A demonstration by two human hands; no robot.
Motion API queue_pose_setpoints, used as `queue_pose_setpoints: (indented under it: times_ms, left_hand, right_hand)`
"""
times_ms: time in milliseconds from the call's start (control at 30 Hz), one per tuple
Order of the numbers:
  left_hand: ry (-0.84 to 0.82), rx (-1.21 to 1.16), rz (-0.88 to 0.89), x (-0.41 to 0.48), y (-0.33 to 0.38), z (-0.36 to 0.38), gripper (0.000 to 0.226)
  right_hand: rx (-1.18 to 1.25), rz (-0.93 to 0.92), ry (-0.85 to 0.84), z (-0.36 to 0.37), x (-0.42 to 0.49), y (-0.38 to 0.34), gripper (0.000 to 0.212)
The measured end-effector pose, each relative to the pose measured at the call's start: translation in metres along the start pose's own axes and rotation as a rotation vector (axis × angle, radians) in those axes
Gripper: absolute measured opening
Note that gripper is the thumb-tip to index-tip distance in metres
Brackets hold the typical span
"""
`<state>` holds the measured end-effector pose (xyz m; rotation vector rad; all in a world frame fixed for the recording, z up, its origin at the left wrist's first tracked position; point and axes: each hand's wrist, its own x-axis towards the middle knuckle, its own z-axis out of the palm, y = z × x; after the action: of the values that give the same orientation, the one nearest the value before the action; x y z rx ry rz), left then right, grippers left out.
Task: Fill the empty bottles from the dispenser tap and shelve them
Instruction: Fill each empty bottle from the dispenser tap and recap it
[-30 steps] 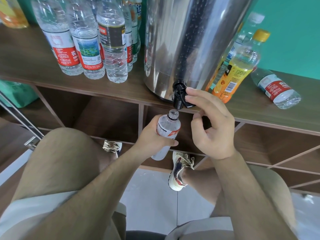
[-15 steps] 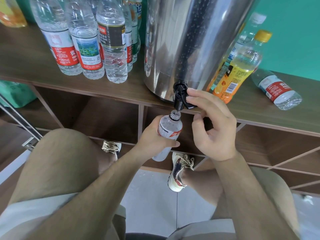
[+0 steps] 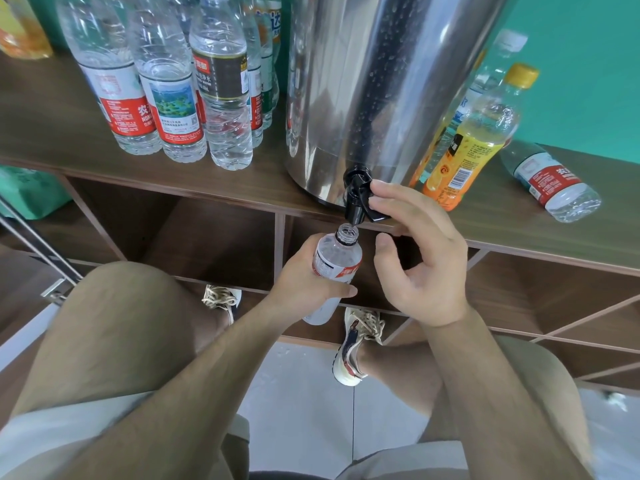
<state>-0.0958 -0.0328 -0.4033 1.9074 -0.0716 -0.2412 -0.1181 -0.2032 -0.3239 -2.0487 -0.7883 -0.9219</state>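
Head view: L hand (image 3: 304, 282) curls fingers round small clear plastic bottle (image 3: 337, 259) at 6 o'clock under black plastic tap (image 3: 358, 199), R hand (image 3: 426, 265) presses lever w/ near-straight fingers; bottle prob. thin, squishy, so grip mid-label.

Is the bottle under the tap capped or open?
Open. The small bottle in the left hand has a bare threaded neck, no cap, its mouth just under the black tap.

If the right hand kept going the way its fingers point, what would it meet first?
The black tap lever; the right hand seems to touch it with its fingertips. Behind it stands the steel dispenser.
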Motion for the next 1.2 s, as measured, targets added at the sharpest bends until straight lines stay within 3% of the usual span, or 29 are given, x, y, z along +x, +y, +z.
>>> queue_pose_setpoints:
  times_ms: [167, 400, 1200]
  left_hand:
    - [0.003, -0.004, -0.001, -0.0001, 0.0012, -0.001, 0.078]
    - [-0.003, -0.011, 0.0, 0.0, -0.0002, -0.0012, 0.079]
    - [-0.006, 0.004, -0.003, -0.0012, -0.0002, 0.0006, 0.08]
  right_hand:
    - [-0.053, -0.022, 0.011, 0.0014, 0.0008, 0.0014, 0.031]
    - [-0.031, -0.005, 0.016, 0.0031, -0.0001, 0.0006, 0.047]
    - [-0.056, -0.005, 0.027, 0.0036, -0.0003, 0.0017, 0.042]
